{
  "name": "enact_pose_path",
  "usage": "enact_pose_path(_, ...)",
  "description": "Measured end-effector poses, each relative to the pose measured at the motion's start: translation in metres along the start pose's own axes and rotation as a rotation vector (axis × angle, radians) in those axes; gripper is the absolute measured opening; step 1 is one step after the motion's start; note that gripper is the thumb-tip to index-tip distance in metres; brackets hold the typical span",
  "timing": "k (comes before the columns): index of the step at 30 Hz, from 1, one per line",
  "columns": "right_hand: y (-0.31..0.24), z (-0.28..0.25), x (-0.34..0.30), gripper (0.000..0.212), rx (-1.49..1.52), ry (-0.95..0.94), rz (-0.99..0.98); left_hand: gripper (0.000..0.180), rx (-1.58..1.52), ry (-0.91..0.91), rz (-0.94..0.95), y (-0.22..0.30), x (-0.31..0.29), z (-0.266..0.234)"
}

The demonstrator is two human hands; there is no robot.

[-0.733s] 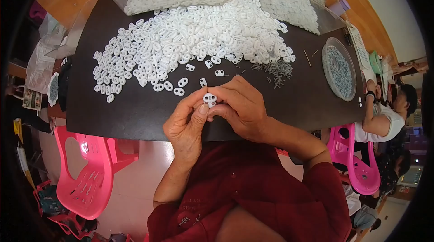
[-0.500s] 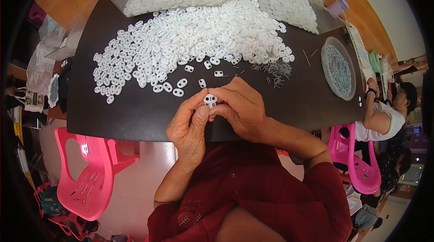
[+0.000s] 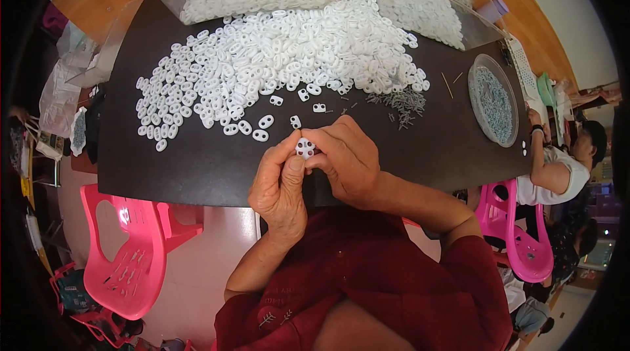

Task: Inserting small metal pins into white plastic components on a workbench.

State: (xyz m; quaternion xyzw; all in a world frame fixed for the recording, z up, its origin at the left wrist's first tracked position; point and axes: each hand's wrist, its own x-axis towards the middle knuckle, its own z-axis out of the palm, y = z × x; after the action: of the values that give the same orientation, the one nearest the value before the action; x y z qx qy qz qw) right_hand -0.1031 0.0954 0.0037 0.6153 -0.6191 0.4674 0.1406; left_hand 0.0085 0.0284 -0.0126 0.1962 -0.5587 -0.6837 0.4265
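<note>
Dark counter (image 3: 203,170) lay under a heap (image 3: 282,49) of white links. Over its near edge, the left hand (image 3: 279,184) and right hand (image 3: 348,161) both pinched a white piece (image 3: 304,147) between fingertips. Its four-holed face pointed up toward the camera; fingers covered its sides, so its long axis was unclear.

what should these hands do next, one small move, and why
Perhaps a gentle squeeze: the left hand and right hand both pinch the white piece, whose four holes, against two on the loose ovals, suggest paired parts; whether they sit fully together cannot be seen.
</note>
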Motion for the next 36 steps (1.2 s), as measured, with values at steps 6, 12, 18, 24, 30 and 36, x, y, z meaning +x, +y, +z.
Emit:
enact_pose_path(6, 0.0, 0.002, 0.0, 0.032, -0.015, 0.021, -0.026, 0.025, -0.012, 0.013, 0.046, -0.003, -0.002, 0.001)
enact_pose_path(12, -0.004, 0.004, 0.002, 0.031, 0.003, 0.012, 0.006, 0.025, -0.068, 0.035, 0.017, 0.002, -0.003, 0.002)
enact_pose_path(18, -0.008, 0.001, 0.007, 0.031, 0.033, -0.015, 0.053, 0.027, -0.09, 0.044, -0.019, 0.01, -0.001, 0.0)
enact_pose_path(24, -0.008, 0.001, 0.005, 0.033, 0.059, -0.051, 0.067, 0.028, -0.157, 0.065, -0.058, 0.012, -0.002, 0.001)
enact_pose_path(30, -0.007, 0.0, 0.005, 0.034, 0.036, -0.052, 0.035, 0.028, 0.053, 0.072, -0.023, 0.016, -0.006, 0.001)
enact_pose_path(36, -0.005, 0.0, 0.002, 0.033, -0.019, -0.004, -0.011, 0.026, 0.073, 0.104, -0.026, 0.013, -0.008, 0.002)
